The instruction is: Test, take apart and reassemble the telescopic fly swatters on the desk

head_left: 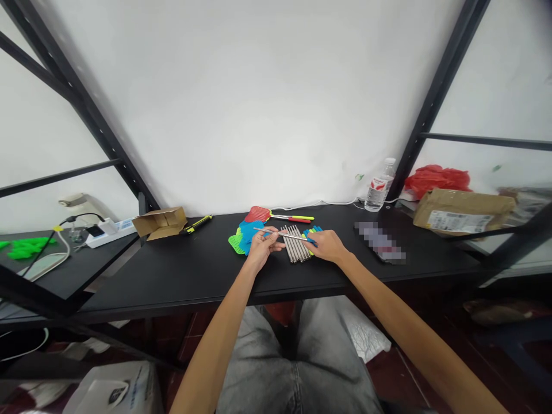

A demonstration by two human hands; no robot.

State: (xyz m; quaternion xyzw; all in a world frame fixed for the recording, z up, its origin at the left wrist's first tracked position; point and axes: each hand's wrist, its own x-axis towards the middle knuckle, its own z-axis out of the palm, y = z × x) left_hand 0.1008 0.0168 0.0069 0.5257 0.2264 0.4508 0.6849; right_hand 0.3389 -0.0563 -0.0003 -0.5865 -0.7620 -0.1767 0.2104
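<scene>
My left hand (264,247) pinches a thin silver metal rod (284,234) near its far left part, fingers and thumb on either side of it. At the rod's right end my right hand (328,246) is closed round a blue handle, mostly hidden by the fingers. Under the rod lies a row of several silver metal rods (295,248), with blue and yellow-green handles (314,230) partly behind my right hand. Blue fly swatter heads (252,233) and a green one (236,242) lie beside my left hand. Behind them rests a red fly swatter head (257,214).
Red and yellow-green handles (299,218) lie at the back. To the left are an open cardboard box (161,224), a yellow-black cutter (199,224) and a power strip (112,231). On the right stand a water bottle (379,187), a phone (379,242) and a parcel (463,211).
</scene>
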